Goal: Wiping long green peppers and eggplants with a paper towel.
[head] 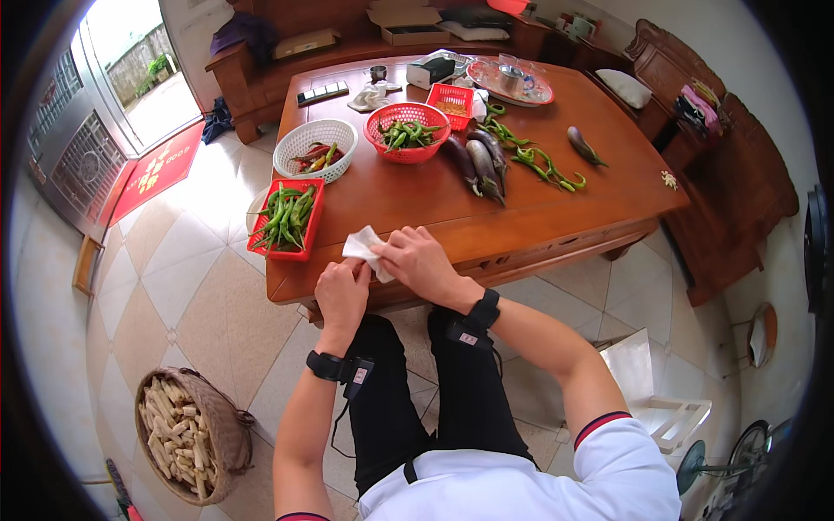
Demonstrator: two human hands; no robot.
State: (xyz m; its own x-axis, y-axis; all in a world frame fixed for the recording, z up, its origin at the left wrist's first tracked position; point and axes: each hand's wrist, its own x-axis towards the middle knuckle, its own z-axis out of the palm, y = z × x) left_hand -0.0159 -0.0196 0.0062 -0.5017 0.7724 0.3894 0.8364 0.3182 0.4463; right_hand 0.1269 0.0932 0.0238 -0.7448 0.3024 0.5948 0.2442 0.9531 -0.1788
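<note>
A crumpled white tissue [362,245] is pinched in the fingers of my right hand [420,266], above the near edge of the wooden table [397,205]. Close against its lower side, my left hand [341,294] has its fingers curled; whether they grip the tissue is hidden. Left of my hands, a red plastic basket [315,218] of long green peppers [287,215] sits at the table's corner. Beyond it are a white colander [348,153] with red and yellowish peppers [318,158] and a red colander [407,156] with green peppers [408,135].
Several eggplants [483,166] and loose green peppers [547,168] lie across the table. Farther back are a small red basket [468,98], a phone [322,93] and a tray [541,96] with glasses. A woven basket [228,417] of corncobs stands on the floor at left.
</note>
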